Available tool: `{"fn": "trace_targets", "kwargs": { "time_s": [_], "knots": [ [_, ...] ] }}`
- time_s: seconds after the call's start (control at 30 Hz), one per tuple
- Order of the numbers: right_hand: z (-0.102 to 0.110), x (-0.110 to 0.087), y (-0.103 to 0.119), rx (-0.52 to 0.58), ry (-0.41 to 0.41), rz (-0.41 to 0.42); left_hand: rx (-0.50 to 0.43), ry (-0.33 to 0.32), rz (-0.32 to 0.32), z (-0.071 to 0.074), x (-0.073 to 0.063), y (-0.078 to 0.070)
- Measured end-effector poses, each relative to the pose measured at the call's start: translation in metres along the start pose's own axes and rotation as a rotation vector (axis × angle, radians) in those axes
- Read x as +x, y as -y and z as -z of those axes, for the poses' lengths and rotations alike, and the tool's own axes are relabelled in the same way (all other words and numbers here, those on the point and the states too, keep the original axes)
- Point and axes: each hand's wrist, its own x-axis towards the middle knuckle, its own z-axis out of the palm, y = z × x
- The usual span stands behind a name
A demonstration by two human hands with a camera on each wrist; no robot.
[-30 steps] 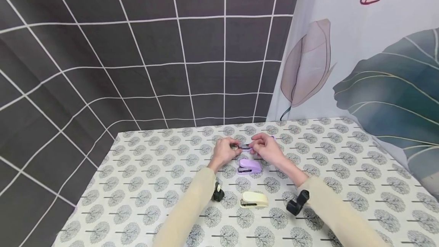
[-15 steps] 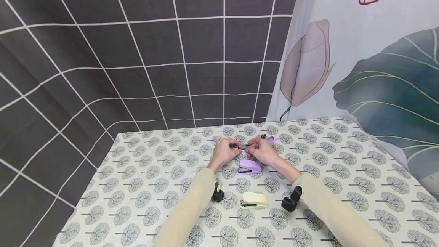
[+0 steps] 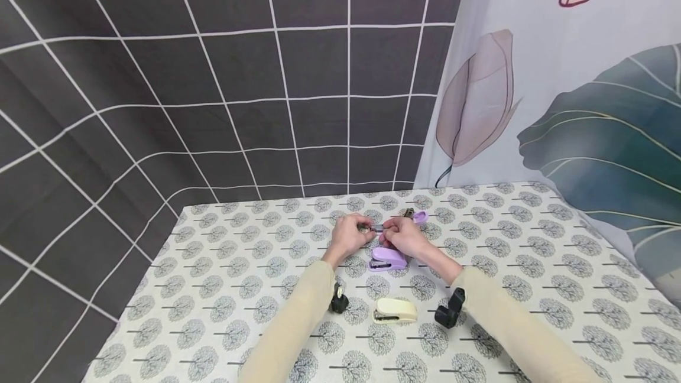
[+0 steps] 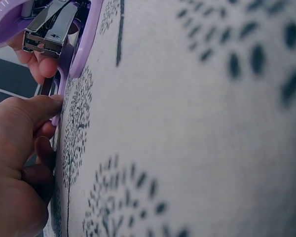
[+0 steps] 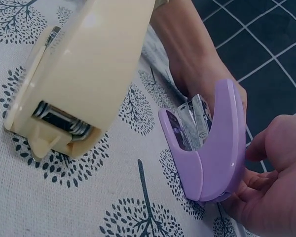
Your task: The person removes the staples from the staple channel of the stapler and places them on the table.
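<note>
At the far part of the table, my left hand [image 3: 351, 234] pinches the left end of an opened-up purple stapler between thumb and fingers. The stapler's slim metal-and-purple part [image 3: 379, 229] shows between the hands. My right hand [image 3: 407, 236], fingers bent, grips the same stapler further right and hides its middle. Its purple cover [image 3: 420, 217] sticks out beyond that hand. Just nearer stands a second purple stapler [image 3: 387, 259], which I do not hold; in the right wrist view this purple stapler [image 5: 219, 153] partly hides my fingers.
A cream stapler [image 3: 395, 311] stands nearer on the table, between the forearms. The tree-print cloth [image 3: 239, 276] covers the tabletop. A dark checked curtain [image 3: 314, 123] hangs behind, with a leaf-print curtain [image 3: 479, 99] at the right.
My right hand has shifted left and slightly nearer along the opened stapler, uncovering its cover and a dark metal piece. My left hand and the two standing staplers have stayed put.
</note>
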Motion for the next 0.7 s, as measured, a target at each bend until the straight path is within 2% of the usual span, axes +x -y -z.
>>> {"fn": "trace_targets", "kwargs": {
  "time_s": [0.27, 0.5, 0.7],
  "knots": [
    [0.0012, 0.0001, 0.0046, -0.028, 0.022, -0.022, 0.000, 0.006, 0.005, 0.0011, -0.0002, -0.0012],
    [0.0029, 0.0013, 0.0005, 0.162, 0.048, -0.053, 0.013, 0.000, 0.003, 0.0009, 0.0001, -0.0012],
    [0.0007, 0.0007, -0.0007, 0.156, 0.021, -0.059, 0.004, 0.001, 0.002, 0.0006, -0.0009, -0.0014]
  ]
}}
